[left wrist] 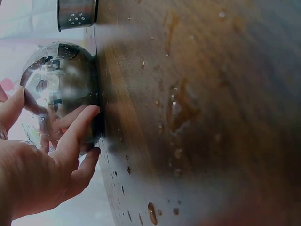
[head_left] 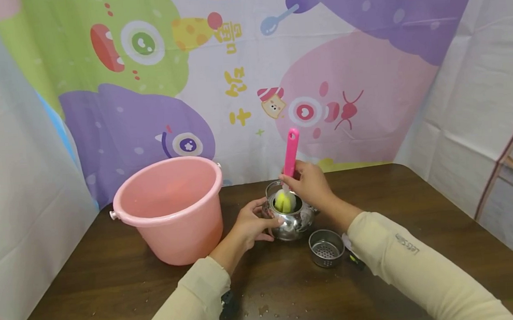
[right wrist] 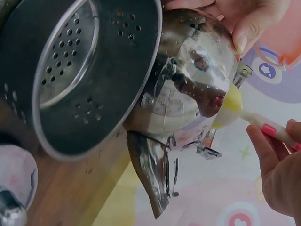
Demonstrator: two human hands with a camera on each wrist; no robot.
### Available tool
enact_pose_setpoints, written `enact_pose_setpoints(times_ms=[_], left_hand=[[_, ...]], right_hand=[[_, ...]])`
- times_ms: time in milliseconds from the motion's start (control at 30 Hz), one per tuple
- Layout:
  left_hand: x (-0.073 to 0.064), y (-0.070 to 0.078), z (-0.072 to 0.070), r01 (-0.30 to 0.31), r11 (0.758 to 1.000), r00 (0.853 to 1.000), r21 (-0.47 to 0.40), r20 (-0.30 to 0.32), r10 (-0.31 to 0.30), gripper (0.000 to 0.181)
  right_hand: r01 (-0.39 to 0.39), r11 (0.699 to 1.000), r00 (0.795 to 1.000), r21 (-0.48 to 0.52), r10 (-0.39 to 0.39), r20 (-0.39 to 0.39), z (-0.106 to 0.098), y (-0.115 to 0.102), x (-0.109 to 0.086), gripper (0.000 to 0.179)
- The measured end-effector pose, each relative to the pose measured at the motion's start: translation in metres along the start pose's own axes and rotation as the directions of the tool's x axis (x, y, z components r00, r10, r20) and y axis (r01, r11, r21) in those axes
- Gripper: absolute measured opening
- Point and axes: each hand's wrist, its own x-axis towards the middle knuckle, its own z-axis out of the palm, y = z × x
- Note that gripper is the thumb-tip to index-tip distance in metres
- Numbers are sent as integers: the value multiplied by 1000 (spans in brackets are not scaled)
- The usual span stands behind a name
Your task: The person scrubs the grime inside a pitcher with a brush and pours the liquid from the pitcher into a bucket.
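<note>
A shiny steel teapot (head_left: pixel 291 226) stands on the table, its spout (right wrist: pixel 153 174) plain in the right wrist view. My left hand (head_left: pixel 253 221) holds its body from the left, fingers and thumb spread around the side; in the left wrist view fingers (left wrist: pixel 77 136) lie low on the polished wall. My right hand (head_left: pixel 312 182) grips a cleaning brush by its pink handle (head_left: pixel 291 153), which points upward. The brush's yellow and white sponge head (head_left: pixel 286 202) is at the teapot's mouth, partly inside. A perforated steel strainer basket (head_left: pixel 326 249) sits just right of the teapot.
A pink bucket (head_left: pixel 178 236) stands to the left on the brown table (head_left: pixel 272 285). Water drops (left wrist: pixel 176 106) dot the tabletop near the front. A round piece with a shiny knob (right wrist: pixel 11 214) shows beside the strainer. A cartoon-printed cloth (head_left: pixel 247 146) hangs behind.
</note>
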Motion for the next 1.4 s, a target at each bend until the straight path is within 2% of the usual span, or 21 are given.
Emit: enact_pose_setpoints(times_ms=[267,367,567,700,900,1067,1233,1400], left_hand=[[0,0,0,-3,1000,1000,-7,9,3,78],[1,0,-1,-3,1000,1000,-11,11,3,77],[1,-1,-1,0,1000,1000,-16,10,0,77],[1,-1,0,-4,1000,1000,-14,8,4,77],[0,0,0,-2,1000,1000,-10,6,2,76],[1,0,0,7,1000,1000,-11,6,-7,76],[2,-1,0,7,1000,1000,-13,4,-7,77],[2,-1,0,4,1000,1000,-14,0,-4,77]], right_hand=[[107,989,994,-99,-103,47,-7,1,0,18],[115,986,991,-118,-106,83,-10,-1,1,18],[11,996,993,-92,-1,114,-12,-5,4,18],[-75,997,991,-14,76,112,-12,-7,5,17],[-146,984,986,100,137,93,-7,-7,4,17],[-103,988,994,115,99,40,-2,-3,3,17],[-57,995,998,86,59,-13,0,3,2,16],[12,1000,1000,16,-12,-5,-3,3,1,17]])
